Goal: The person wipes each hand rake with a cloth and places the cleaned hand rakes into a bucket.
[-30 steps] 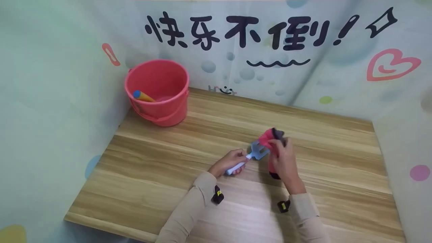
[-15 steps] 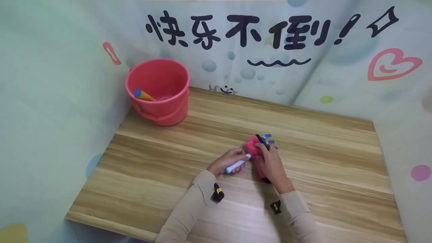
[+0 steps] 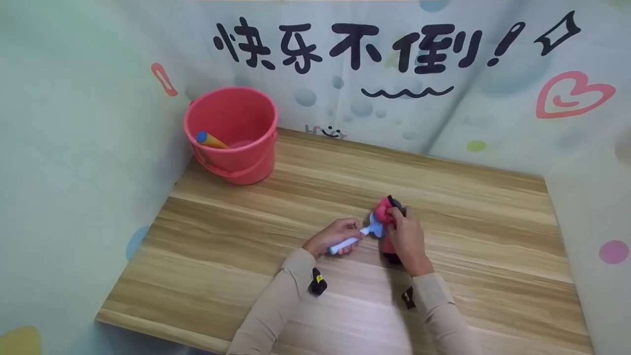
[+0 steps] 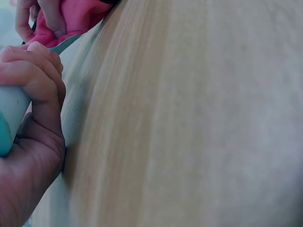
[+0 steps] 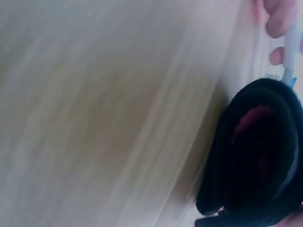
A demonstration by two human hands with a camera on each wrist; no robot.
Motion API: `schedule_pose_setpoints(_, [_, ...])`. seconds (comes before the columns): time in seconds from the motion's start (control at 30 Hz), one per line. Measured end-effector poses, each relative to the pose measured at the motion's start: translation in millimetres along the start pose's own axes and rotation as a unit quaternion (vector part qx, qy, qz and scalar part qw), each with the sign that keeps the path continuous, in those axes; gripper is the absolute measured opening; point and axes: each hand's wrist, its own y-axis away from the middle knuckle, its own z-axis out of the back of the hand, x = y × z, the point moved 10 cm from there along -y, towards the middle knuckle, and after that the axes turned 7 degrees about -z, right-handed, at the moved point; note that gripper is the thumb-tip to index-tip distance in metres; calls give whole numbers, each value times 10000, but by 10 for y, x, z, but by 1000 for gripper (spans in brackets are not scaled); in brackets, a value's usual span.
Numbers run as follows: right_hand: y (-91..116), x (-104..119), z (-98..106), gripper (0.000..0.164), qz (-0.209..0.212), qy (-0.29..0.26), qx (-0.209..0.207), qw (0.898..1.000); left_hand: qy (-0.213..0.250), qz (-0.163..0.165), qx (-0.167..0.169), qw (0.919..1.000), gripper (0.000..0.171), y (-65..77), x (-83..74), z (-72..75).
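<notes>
My left hand [image 3: 343, 233] grips the pale handle of a small blue toy garden fork [image 3: 376, 228], its fingers wrapped round it. In the left wrist view the handle [image 4: 12, 111] passes through the curled fingers. My right hand [image 3: 406, 236] pinches a soft pink cloth item [image 3: 384, 212] with black edges, bunched over the fork's head and covering its prongs. Close to the camera in the right wrist view is a black rolled opening [image 5: 255, 151] of that item, with pink inside.
A red bucket [image 3: 256, 160] with its handle down stands at the back left of the wooden table [image 3: 222, 276]. Inside leans a yellow stick with a blue end [image 3: 209, 139]. Printed cloth walls [image 3: 315, 49] enclose the back and sides.
My right hand moved the pink cloth left along the fork toward the handle, then part way back right, hiding the prongs. My left hand stayed in place, holding the fork.
</notes>
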Motion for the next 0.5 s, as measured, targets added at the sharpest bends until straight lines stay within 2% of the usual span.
schedule_pose_setpoints(0.3, [-17, -46, -27, 21, -135, 992, 145, 9949, 61, -3, 238, 9997, 10, 4, 15, -29])
schedule_pose_setpoints(0.4, [-9, -106, 59, 20, -241, 980, 128, 9948, 46, -28, 261, 9996, 10, 6, 18, -27])
schedule_pose_setpoints(0.5, [-25, -263, 260, 19, -697, 541, -58, 9961, 208, -18, 144, 9997, 10, 17, 22, 3])
